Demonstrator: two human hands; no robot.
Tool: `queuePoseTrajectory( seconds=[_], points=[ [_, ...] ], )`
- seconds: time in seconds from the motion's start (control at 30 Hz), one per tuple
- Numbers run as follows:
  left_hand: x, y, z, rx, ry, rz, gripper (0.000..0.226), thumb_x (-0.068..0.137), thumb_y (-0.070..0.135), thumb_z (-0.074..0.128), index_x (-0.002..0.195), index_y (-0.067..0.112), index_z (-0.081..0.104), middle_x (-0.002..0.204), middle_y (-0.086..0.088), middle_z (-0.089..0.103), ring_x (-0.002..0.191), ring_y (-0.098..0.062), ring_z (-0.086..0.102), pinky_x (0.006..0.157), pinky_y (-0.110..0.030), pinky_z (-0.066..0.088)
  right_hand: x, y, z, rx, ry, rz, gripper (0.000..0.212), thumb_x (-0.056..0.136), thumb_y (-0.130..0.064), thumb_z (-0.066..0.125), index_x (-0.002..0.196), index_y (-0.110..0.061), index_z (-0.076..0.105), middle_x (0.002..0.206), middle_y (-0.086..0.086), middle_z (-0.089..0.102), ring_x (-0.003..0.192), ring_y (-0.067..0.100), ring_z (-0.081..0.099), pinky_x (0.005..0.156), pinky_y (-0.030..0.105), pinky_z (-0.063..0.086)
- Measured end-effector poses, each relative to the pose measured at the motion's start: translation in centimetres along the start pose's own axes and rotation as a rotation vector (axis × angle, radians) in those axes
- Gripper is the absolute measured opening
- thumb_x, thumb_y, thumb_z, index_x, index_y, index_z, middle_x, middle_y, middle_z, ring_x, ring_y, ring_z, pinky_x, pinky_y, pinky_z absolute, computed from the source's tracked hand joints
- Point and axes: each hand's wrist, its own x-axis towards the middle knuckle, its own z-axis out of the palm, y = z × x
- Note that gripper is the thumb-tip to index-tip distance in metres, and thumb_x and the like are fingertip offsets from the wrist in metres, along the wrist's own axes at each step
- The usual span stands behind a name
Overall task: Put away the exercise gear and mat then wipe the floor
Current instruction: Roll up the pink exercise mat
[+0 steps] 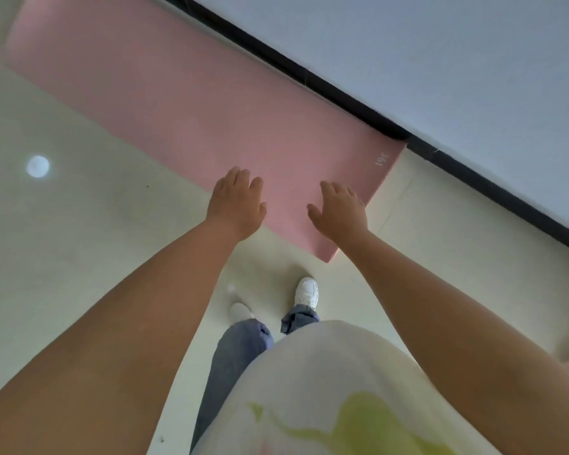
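A long pink exercise mat (191,103) lies flat on the pale floor, running from the upper left down to its near end by my feet. Its far long edge lies against the black skirting. My left hand (235,203) and my right hand (339,210) reach out over the mat's near end, palms down, fingers spread and relaxed. Neither holds anything. Whether they touch the mat cannot be told.
A black skirting board (352,103) and a pale wall (440,50) run diagonally on the right. My white shoes (306,292) stand on the cream floor (79,241) just short of the mat's end. A round light reflection (38,166) shows on the floor at left.
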Motion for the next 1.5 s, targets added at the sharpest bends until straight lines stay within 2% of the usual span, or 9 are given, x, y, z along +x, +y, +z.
queuePoseTrajectory(
  seconds=[0.3,0.47,0.8,1.07,1.17,1.23,1.3,1.4,1.5],
  points=[
    [11.0,-3.1,1.6,0.214,-0.121,0.407,0.046,0.098,0.030,0.042,0.136,0.004,0.039,0.143,-0.016,0.037,0.139,-0.030,0.026,0.111,-0.038,0.027,4.3,-0.7,4.4,0.170,-0.007,0.459,0.047,0.095,-0.033,0.045,0.134,-0.008,0.041,0.137,0.012,0.046,0.129,0.029,0.039,0.105,0.038,0.034],
    [16.7,-5.2,5.4,0.360,-0.145,0.592,0.043,0.096,0.029,0.044,0.129,0.003,0.044,0.134,-0.017,0.044,0.130,-0.031,0.035,0.106,-0.039,0.032,7.3,-1.8,10.6,0.310,-0.026,0.667,0.045,0.095,-0.031,0.044,0.133,-0.007,0.041,0.136,0.011,0.045,0.128,0.028,0.040,0.103,0.039,0.034],
    [30.2,-2.9,26.3,0.471,-0.176,0.720,0.040,0.097,0.028,0.044,0.127,0.003,0.046,0.132,-0.017,0.047,0.128,-0.031,0.038,0.102,-0.038,0.036,18.6,7.3,30.6,0.384,-0.035,0.846,0.049,0.095,-0.035,0.045,0.135,-0.008,0.039,0.140,0.010,0.042,0.130,0.029,0.038,0.105,0.039,0.035],
    [39.6,3.1,41.5,0.552,-0.012,0.883,0.039,0.098,0.030,0.042,0.128,0.006,0.046,0.132,-0.014,0.046,0.128,-0.030,0.038,0.102,-0.038,0.036,26.0,19.2,40.6,0.282,0.156,1.014,0.067,0.092,-0.032,0.049,0.147,-0.008,0.018,0.142,0.013,0.038,0.132,0.030,0.037,0.106,0.042,0.032],
    [42.3,5.4,44.2,0.550,0.084,0.924,0.040,0.097,0.031,0.042,0.130,0.008,0.045,0.134,-0.013,0.045,0.129,-0.030,0.038,0.104,-0.038,0.035,28.2,21.5,41.7,0.278,0.248,1.113,0.063,0.091,-0.023,0.047,0.146,-0.008,0.020,0.129,0.011,0.052,0.121,0.030,0.049,0.105,0.044,0.029],
    [43.6,6.7,45.2,0.533,0.130,0.948,0.041,0.097,0.031,0.041,0.131,0.008,0.045,0.134,-0.013,0.045,0.129,-0.030,0.038,0.104,-0.039,0.034,29.4,22.1,41.8,0.210,0.325,1.097,0.039,0.087,-0.010,0.044,0.125,-0.009,0.042,0.095,0.005,0.060,0.103,0.031,0.056,0.104,0.042,0.026],
    [44.3,7.3,45.6,0.468,0.158,0.954,0.041,0.096,0.030,0.042,0.130,0.007,0.046,0.134,-0.015,0.047,0.128,-0.031,0.039,0.104,-0.038,0.034,29.7,22.0,42.0,0.204,0.411,1.022,0.016,0.082,-0.003,0.041,0.094,-0.010,0.048,0.069,-0.002,0.042,0.084,0.030,0.051,0.097,0.038,0.027],
    [44.5,6.8,44.8,0.327,0.132,0.878,0.039,0.097,0.029,0.042,0.127,0.005,0.048,0.133,-0.018,0.049,0.126,-0.034,0.043,0.101,-0.039,0.037,29.4,20.5,42.5,0.321,0.492,0.874,0.027,0.089,-0.011,0.040,0.105,-0.011,0.061,0.079,0.000,0.040,0.086,0.026,0.046,0.084,0.031,0.024],
    [45.0,5.4,44.3,0.117,0.112,0.815,0.039,0.099,0.031,0.038,0.121,0.000,0.052,0.127,-0.023,0.053,0.120,-0.038,0.048,0.096,-0.042,0.041,29.0,17.9,43.0,0.402,0.515,0.758,0.038,0.090,-0.014,0.046,0.124,-0.022,0.059,0.093,0.004,0.040,0.100,0.030,0.051,0.089,0.031,0.032]
  ],
)
